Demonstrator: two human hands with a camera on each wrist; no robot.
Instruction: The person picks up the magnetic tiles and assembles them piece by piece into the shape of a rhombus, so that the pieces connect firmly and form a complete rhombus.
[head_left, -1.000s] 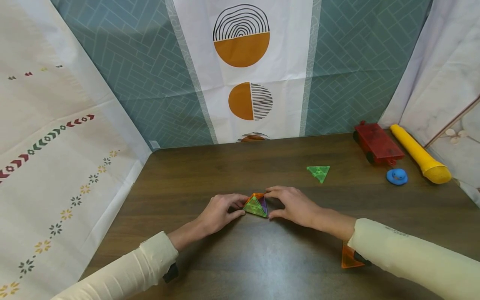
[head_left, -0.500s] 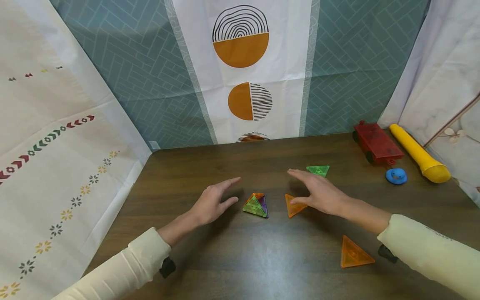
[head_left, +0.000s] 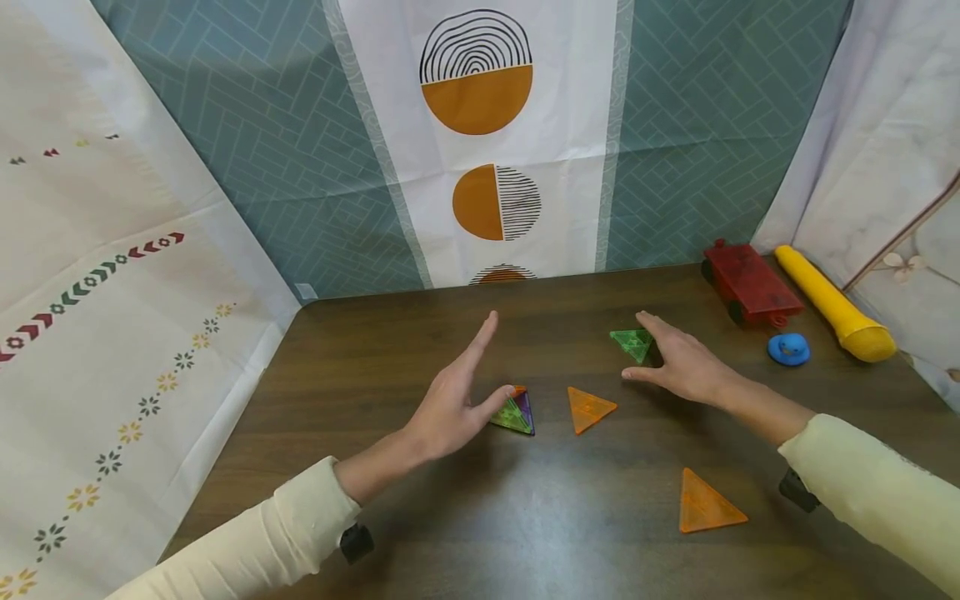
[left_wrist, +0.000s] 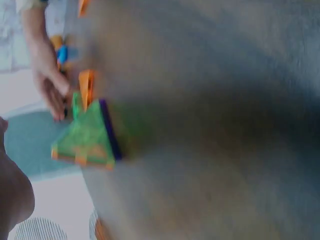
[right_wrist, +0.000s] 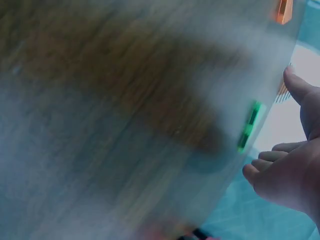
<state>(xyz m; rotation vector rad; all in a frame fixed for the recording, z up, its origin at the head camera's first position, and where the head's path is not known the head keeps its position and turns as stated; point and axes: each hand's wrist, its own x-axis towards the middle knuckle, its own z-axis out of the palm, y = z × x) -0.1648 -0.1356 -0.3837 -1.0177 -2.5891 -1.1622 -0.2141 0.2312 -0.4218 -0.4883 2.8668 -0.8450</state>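
Note:
A small pyramid of translucent magnetic tiles, green, orange and purple [head_left: 517, 417], stands mid-table. My left hand [head_left: 450, 404] is over its left side with fingers extended, the thumb overlapping it in the head view. The left wrist view shows the pyramid [left_wrist: 87, 132] apart from that hand, blurred. Farther right, my right hand [head_left: 686, 365] spreads its thumb and fingers around a flat green triangular tile [head_left: 628, 342], partly covering it from above. In the right wrist view a gap shows between the hand [right_wrist: 287, 172] and the green tile [right_wrist: 249, 126].
A flat orange triangular tile [head_left: 589, 409] lies between the hands, and a larger orange triangular tile [head_left: 705, 505] nearer the front right. At the back right are a red toy wagon [head_left: 753, 283], a yellow toy microphone [head_left: 832, 304] and a blue toy [head_left: 788, 349].
Both hands let go of the pyramid and drew apart. The right hand moved right, past the smaller orange tile, to the green tile; the left hand backed off, then swung back over the pyramid's side.

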